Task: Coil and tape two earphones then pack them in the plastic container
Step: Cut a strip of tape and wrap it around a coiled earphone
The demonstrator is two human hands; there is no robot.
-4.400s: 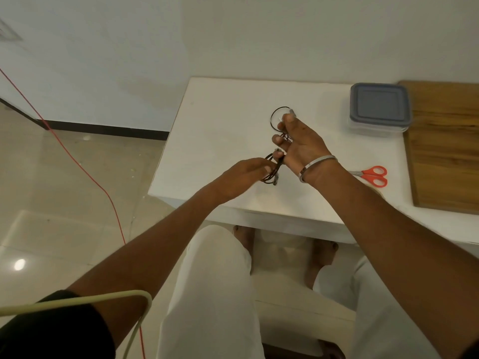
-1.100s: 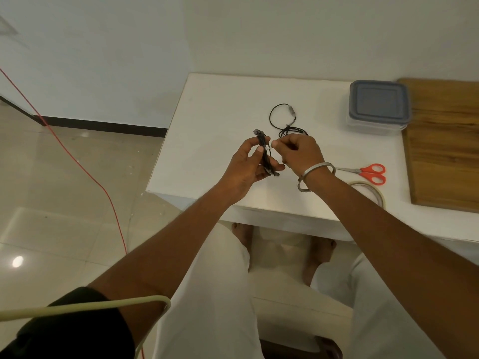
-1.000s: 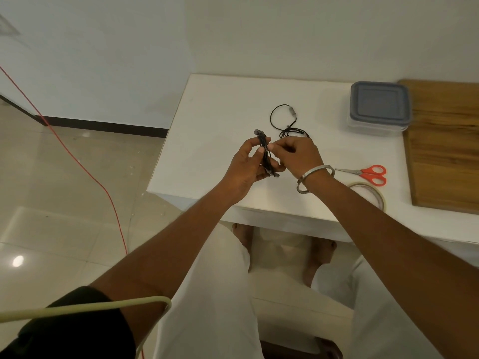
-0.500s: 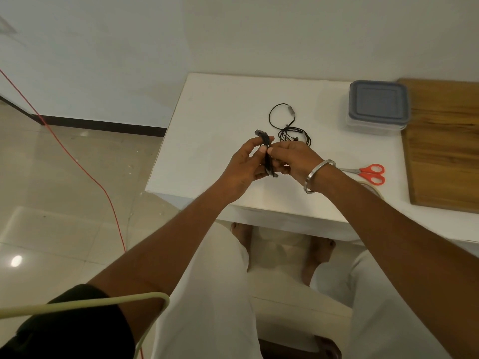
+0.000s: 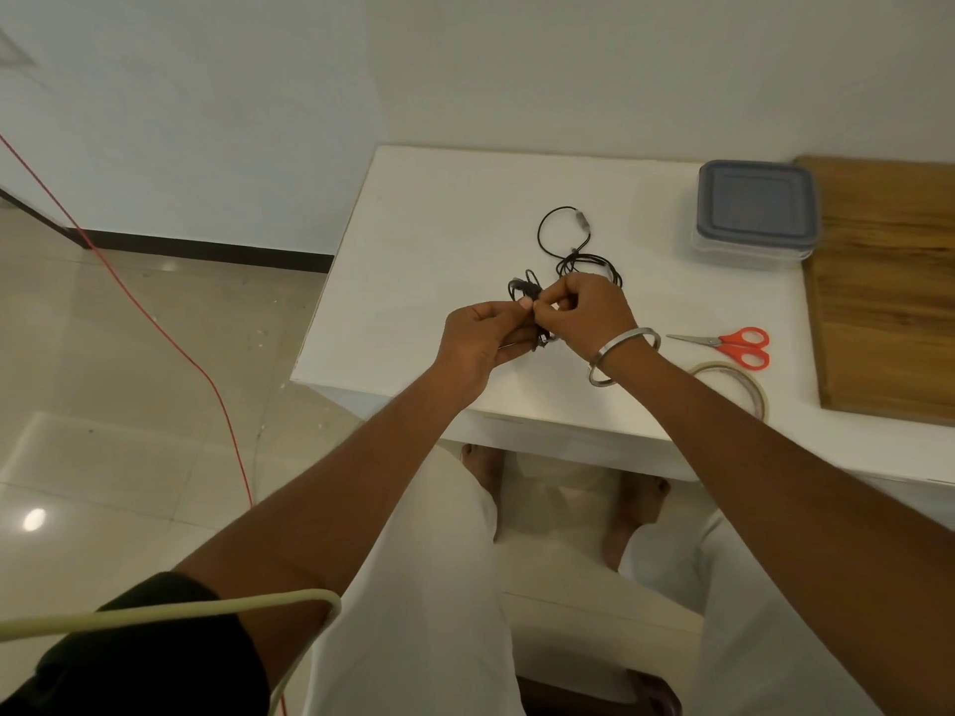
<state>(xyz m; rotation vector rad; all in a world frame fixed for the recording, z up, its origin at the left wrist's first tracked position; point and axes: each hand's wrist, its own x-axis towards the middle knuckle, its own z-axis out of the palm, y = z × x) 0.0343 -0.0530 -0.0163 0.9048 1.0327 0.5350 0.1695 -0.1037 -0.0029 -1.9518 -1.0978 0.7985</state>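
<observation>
Coiled earphone [image 5: 528, 293] pinched between left hand [image 5: 483, 335] and right hand [image 5: 586, 315], just above white table [image 5: 439, 219], near second earphone [image 5: 573, 245] lying loose beyond. Both sets of fingers curled tight round the bundle. Best to keep loops flat, press tape ends fully down, then reach for plastic container [image 5: 755, 214], lid on, far right of the hands

Black sleeve [image 5: 150, 648], steel bangle [image 5: 622, 354], white trousers [image 5: 418, 586]
</observation>
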